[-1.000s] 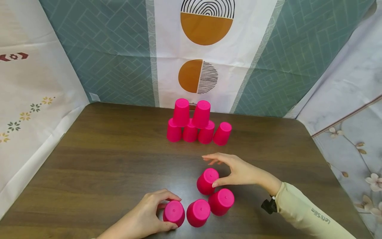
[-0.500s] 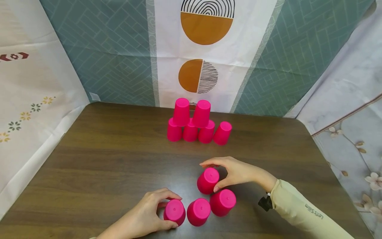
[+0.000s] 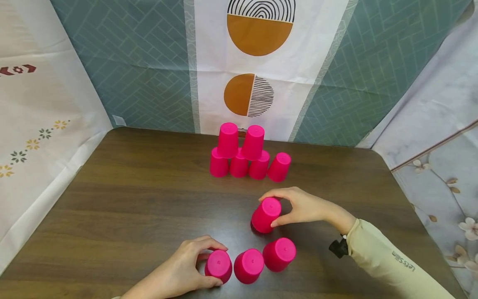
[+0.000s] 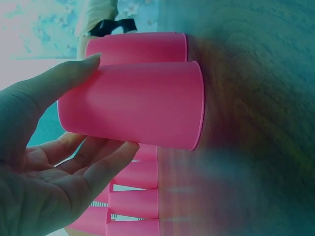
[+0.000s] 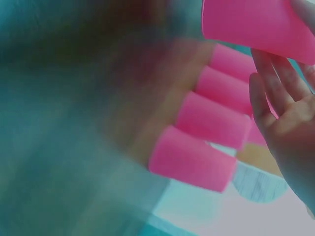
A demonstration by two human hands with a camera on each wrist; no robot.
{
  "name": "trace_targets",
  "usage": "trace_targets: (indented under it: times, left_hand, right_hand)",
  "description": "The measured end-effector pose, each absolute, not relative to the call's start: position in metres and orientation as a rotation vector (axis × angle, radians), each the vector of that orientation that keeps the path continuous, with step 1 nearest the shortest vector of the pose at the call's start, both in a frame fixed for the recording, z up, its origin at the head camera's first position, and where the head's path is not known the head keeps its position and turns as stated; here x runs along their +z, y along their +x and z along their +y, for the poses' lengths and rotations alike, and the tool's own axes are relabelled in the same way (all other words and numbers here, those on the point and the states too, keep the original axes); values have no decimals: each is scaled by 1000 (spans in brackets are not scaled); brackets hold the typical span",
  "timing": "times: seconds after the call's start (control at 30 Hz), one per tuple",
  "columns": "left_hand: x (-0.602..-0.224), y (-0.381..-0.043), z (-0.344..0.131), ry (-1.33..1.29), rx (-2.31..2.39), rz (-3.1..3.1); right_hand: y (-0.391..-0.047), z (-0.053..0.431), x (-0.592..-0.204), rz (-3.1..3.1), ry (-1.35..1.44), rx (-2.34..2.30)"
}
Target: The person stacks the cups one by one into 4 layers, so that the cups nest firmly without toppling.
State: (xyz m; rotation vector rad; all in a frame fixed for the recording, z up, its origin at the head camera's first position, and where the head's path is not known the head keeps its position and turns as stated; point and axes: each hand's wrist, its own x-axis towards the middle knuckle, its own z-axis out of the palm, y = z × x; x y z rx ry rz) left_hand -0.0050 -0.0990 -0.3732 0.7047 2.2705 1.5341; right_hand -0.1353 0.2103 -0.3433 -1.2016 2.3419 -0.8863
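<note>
My right hand (image 3: 298, 206) grips an upturned pink cup (image 3: 266, 214) by its sides and holds it tilted, just off the brown table (image 3: 130, 199); the same cup (image 5: 256, 24) fills the top of the right wrist view. My left hand (image 3: 186, 270) is curled round another upturned pink cup (image 3: 218, 265) at the near edge, seen close in the left wrist view (image 4: 133, 105). Two more upturned cups (image 3: 248, 265) (image 3: 279, 254) stand beside it. At the back, a pile of pink cups (image 3: 239, 153) has two cups on a bottom row.
One pink cup (image 3: 279, 167) leans at the right end of the back row. Patterned cloth hangs behind (image 3: 257, 62) and on both sides of the table. The table's rounded far right corner (image 3: 377, 155) is near the right drape.
My right hand closed on the cup in front of it and lifted it up and away from me, tilting it. The left hand and the other cups stayed still.
</note>
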Motion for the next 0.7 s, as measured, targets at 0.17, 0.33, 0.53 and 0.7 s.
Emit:
trace_targets:
  times: [0.17, 0.33, 0.53, 0.7]
  left_hand:
    - [-374, -5, -101, 701, 1536, 2258]
    - [-374, -6, -101, 712, 1547, 2264]
    - [-375, -6, -101, 712, 1588, 2239]
    - [-376, -6, -100, 716, 1626, 2198]
  right_hand:
    - [-146, 219, -324, 2443, -1158, -898]
    - [-163, 234, -307, 2621, -1088, -863]
    - [-185, 253, -293, 2754, -924, -922]
    - [-197, 262, -285, 2842, -786, -865]
